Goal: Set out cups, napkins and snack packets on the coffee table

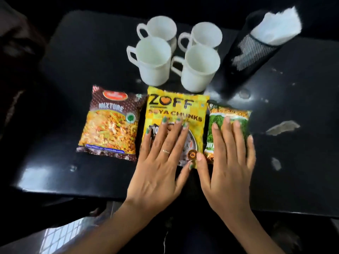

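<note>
Three snack packets lie side by side on the black coffee table point(293, 162): a brown mixture packet point(110, 123) on the left, a yellow soya chunks packet point(176, 109) in the middle, a green packet point(218, 114) on the right. My left hand point(161, 162) lies flat on the yellow packet with straight fingers. My right hand point(229, 162) lies flat on the green packet. Behind them stand several white cups point(152, 61) in a cluster. White napkins point(275, 26) stick out of a black mesh holder point(251, 57) at the back right.
The table's surface has scuffed pale patches point(282, 127) on the right. Its front edge runs just under my wrists. A tiled floor point(60, 235) shows below at the left. Dark furniture borders the left side.
</note>
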